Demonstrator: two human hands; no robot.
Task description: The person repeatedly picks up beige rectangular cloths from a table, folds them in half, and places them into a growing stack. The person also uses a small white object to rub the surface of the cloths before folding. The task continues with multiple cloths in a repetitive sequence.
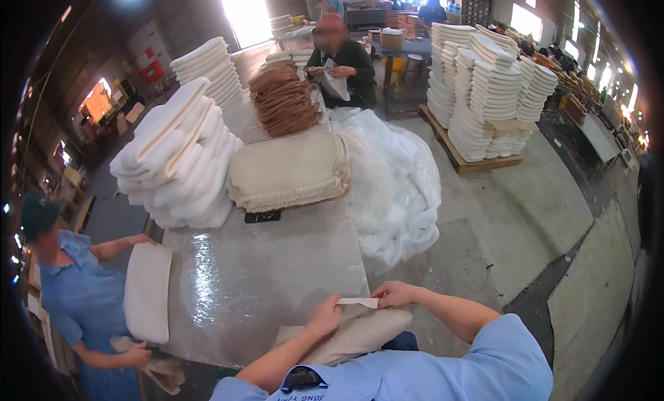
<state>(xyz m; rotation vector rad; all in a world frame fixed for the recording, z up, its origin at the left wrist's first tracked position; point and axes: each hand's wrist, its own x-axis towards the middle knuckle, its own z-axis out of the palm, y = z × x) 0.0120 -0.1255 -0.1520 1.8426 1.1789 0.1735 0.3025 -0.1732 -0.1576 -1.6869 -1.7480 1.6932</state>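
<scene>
A beige fabric cushion cover (366, 330), plump as if filled, lies close against my body at the near edge of the table. A white strip (357, 303) runs along its far edge, between my two hands. My left hand (325, 316) is closed on the cover's edge at the left end of this strip. At the strip's right end, my right hand (394, 294) pinches the same edge with its fingers bent. Whether the strip is a zip, a lining or part of the filling, I cannot tell. My left forearm hides part of the cover.
On the shiny table (270, 262) are a stack of beige covers (290, 167), brown covers (283, 96) and white pads (180, 152). Clear plastic wrapping (391, 186) bulges at its right. A co-worker (90, 290) at left holds a white pad (148, 290); another person sits beyond. Pads stand on a pallet (484, 162).
</scene>
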